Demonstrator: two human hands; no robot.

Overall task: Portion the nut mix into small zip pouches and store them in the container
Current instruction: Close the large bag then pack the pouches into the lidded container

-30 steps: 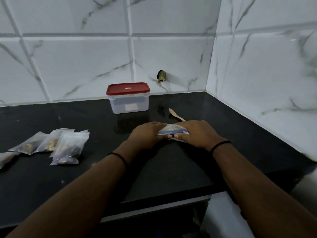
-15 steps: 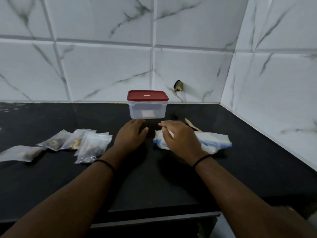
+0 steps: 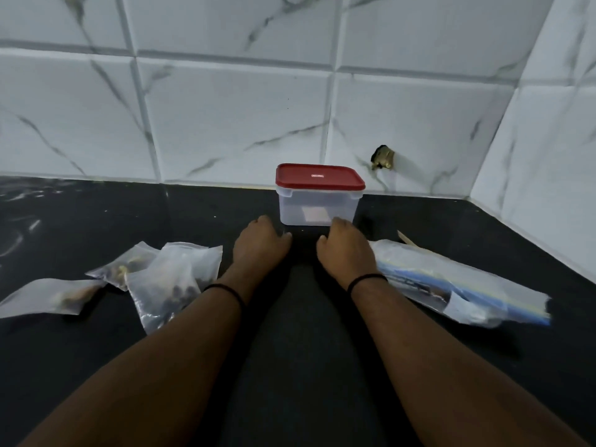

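2 hands, left (image 3: 260,245) and right (image 3: 344,250), grip loose and empty, near the lidded container (image 3: 319,194)

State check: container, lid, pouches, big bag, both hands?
container: upright, closed
red lid: on
small pouches: filled, lying on the counter
big zip bag: lying flat, seal state unclear
left hand: empty, fingers loose
right hand: empty, fingers loose

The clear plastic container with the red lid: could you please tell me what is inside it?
Through the frosted wall of the clear plastic container only a pale rectangular patch shows, perhaps a label. The red lid is on, so the rest of the inside stays unseen.
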